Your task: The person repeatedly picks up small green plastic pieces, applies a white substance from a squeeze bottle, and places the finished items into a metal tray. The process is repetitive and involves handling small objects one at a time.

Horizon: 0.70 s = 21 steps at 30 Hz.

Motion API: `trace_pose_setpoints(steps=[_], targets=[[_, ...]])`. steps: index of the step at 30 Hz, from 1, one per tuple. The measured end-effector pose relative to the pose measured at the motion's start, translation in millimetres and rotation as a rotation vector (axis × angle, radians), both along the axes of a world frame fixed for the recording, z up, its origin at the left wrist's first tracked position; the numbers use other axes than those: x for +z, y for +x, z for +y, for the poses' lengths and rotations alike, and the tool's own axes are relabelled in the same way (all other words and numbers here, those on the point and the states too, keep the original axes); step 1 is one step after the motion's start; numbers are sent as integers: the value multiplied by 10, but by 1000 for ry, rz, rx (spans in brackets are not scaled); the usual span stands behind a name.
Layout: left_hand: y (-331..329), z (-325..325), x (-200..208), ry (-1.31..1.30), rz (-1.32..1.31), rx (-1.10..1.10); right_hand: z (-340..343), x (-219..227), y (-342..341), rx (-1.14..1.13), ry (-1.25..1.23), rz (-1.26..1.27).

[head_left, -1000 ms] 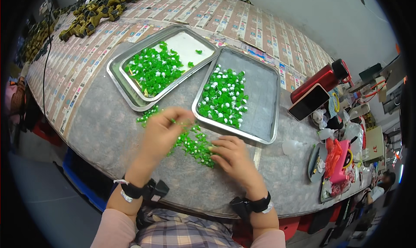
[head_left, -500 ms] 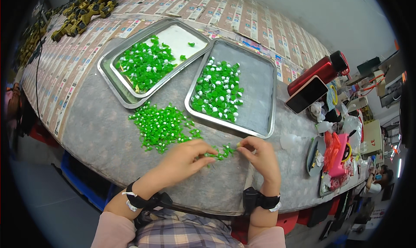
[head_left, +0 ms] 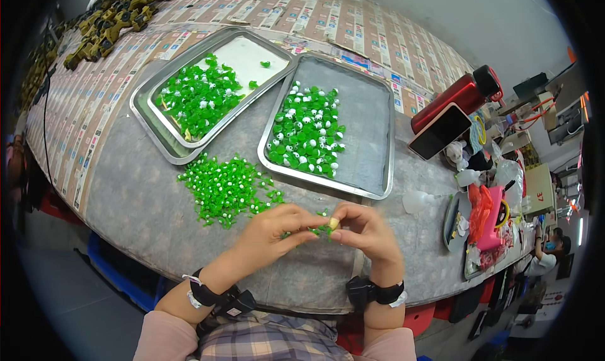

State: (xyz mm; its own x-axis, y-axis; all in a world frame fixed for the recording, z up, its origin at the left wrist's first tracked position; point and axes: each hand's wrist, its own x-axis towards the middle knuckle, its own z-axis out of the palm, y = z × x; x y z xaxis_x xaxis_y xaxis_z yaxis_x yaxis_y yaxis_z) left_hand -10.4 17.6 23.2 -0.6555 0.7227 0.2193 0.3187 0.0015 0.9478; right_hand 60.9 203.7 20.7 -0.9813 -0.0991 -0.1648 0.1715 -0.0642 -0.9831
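My left hand [head_left: 272, 233] and my right hand [head_left: 368, 233] almost meet over the near part of the table. Thumb and fingers of the left pinch a small green plastic piece. The right hand is closed in a pinch too, a yellowish cover on one fingertip; what lies between its fingers is too small to make out. Several loose green pieces [head_left: 322, 213] lie just behind the fingertips. Beyond my left hand spreads a heap of small green pieces with white dots [head_left: 224, 187].
A metal tray [head_left: 372, 140] holds green-and-white eyeball-like pieces. Left of it, stacked trays [head_left: 268, 51] hold more. To the right stand a red bottle [head_left: 444, 101], a phone [head_left: 440, 131] and a pink holder [head_left: 493, 225]. Yellow-brown toy vehicles [head_left: 120, 22] lie far left.
My right hand has moved left, bringing its fingertips close to the left hand's. The whole view has shifted slightly, so the trays appear further left.
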Motion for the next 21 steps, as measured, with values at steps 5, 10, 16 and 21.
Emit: trace_pose_setpoints(steps=[5,10,16,21], targets=[[-19,-33,-70,53,-13,-69,-165,-68,-17,54,-375,-173],[-7,-46,-70,87,-132,-38,-172,-84,-16,-16,-317,-98],[-5,-46,-147,363,-614,67,403,241,303,-1001,336,575],[-41,-75,-140,363,-780,37,887,103,494,-1282,678,487]])
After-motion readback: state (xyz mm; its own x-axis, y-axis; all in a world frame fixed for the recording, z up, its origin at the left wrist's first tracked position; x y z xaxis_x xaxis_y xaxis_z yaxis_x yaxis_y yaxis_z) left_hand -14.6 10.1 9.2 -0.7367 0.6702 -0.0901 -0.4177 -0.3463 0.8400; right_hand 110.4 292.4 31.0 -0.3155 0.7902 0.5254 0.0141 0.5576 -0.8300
